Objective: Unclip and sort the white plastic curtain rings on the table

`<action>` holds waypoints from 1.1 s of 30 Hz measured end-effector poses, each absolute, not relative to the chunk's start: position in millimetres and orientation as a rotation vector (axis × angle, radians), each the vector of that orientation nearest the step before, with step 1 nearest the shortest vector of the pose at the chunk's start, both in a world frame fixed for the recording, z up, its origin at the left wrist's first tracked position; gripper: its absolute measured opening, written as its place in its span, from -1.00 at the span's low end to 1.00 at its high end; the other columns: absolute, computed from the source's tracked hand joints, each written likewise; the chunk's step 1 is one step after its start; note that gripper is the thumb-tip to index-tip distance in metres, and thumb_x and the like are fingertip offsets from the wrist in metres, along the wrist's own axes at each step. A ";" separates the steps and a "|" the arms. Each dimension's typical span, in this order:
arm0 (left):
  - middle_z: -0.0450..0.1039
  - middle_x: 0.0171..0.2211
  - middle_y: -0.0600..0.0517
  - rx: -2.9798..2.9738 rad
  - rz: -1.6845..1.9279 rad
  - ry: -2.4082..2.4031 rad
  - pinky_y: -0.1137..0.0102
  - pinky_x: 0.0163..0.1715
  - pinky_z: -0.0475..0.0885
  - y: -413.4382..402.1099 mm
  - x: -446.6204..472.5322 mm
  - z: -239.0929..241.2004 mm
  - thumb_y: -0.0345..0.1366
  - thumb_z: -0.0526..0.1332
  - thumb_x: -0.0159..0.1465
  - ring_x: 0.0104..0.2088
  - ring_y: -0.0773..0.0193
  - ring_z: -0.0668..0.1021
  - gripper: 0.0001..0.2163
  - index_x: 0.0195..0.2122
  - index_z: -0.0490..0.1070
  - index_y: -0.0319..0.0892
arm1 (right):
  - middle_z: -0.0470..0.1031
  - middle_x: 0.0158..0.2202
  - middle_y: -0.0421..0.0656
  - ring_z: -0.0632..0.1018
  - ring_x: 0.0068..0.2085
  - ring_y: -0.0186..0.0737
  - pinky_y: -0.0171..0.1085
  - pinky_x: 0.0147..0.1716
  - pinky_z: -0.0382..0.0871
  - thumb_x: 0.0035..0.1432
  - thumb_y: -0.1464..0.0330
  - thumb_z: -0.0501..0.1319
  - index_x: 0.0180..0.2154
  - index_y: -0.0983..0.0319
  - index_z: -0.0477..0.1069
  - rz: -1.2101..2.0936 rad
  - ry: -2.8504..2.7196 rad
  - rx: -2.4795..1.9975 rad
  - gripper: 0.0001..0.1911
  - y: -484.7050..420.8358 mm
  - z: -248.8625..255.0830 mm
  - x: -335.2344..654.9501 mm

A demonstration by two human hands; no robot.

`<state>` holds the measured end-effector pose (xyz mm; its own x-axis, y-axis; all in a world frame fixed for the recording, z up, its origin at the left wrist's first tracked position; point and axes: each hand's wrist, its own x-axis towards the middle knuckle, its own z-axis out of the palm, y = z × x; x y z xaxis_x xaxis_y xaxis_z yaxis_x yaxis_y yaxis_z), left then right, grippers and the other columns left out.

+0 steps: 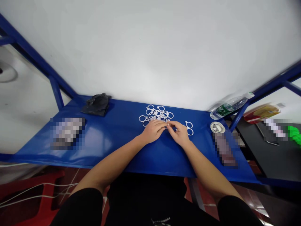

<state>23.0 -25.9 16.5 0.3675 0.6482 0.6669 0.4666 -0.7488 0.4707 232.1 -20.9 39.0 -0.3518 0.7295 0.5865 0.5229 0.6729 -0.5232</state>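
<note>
Left hand (152,130) and right hand (180,133) meet over the blue table (94,139), each closed to a pinch, with a small white piece (168,123) between their fingertips; from where I stand I can't tell whether it is a whole ring or part of one, nor which hand bears more of it. Just beyond the fingers, on the table near the wall (145,56), lies a loose pile of white rings (157,113), overlapping one another; two more rings (189,128) sit apart from it, just past the right hand.

Every ring looks thin and light, plastic I would guess, stiff enough to keep its round shape yet likely to flex or snap if forced; its smooth surface may slide on the glossy table, and a neighbour could easily catch and come along with it; the rim seems the natural hold, between thumb and forefinger, or else the little nub that shows on some of them.

As for pose, the bare forearms (117,158) slant inward from either side over the table's near edge; the backs of the hands face up, fingers curled; the thumbs and forefingers nearly touch across that small piece.
</note>
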 end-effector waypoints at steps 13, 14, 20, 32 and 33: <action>0.03 0.52 -0.16 2.687 0.603 1.307 -0.23 0.44 0.06 -26.1 30.2 8.7 0.04 0.27 0.39 0.52 -0.22 0.08 -0.40 0.39 0.30 -0.07 | 0.55 0.10 0.07 0.54 0.10 0.17 0.17 0.13 0.42 0.27 0.15 0.37 -0.06 0.17 0.61 0.030 -2.419 -1.217 -0.70 20.7 23.4 267.5; 0.05 0.52 -0.16 2.666 0.583 1.353 -0.24 0.44 0.05 -24.7 29.8 7.5 0.06 0.27 0.39 0.52 -0.23 0.08 -0.40 0.38 0.31 -0.07 | 0.50 0.21 0.08 0.48 0.21 0.25 0.29 0.21 0.33 0.27 0.14 0.36 -0.04 0.16 0.60 0.045 -2.448 -1.209 -0.69 21.3 20.4 264.6; 0.17 0.47 -0.16 2.585 0.573 1.503 -0.29 0.43 0.01 -20.4 17.3 0.6 0.13 0.29 0.34 0.49 -0.28 0.16 -0.40 0.32 0.40 -0.03 | 0.61 0.10 -0.04 0.53 0.18 0.14 0.51 0.31 0.00 0.34 0.18 0.29 -0.02 0.10 0.55 0.214 -2.503 -1.185 -0.77 20.6 16.8 263.0; 0.12 0.48 -0.26 2.493 0.688 1.678 -0.37 0.41 -0.07 -12.7 -1.5 -8.0 0.28 0.33 0.23 0.48 -0.41 0.12 -0.26 0.30 0.41 -0.09 | 0.63 -0.32 -0.13 0.54 -0.27 -0.08 0.00 0.01 0.38 0.22 0.39 0.30 0.10 0.20 0.54 0.252 -2.513 -1.151 -0.60 18.4 27.9 262.3; 0.11 0.48 -0.26 2.482 0.697 1.694 -0.37 0.41 -0.08 -12.7 -2.2 -7.8 0.28 0.34 0.21 0.48 -0.42 0.11 -0.25 0.29 0.41 -0.09 | 0.63 -0.32 -0.13 0.54 -0.26 -0.09 0.01 0.02 0.38 0.21 0.40 0.29 0.09 0.19 0.56 0.244 -2.537 -1.135 -0.60 17.4 28.1 262.3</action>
<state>-2.2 -12.7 -7.8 0.2953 0.8958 0.3322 0.8702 -0.3957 0.2935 262.3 17.4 28.1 -0.6179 0.7473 0.2444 0.6869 0.6643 -0.2947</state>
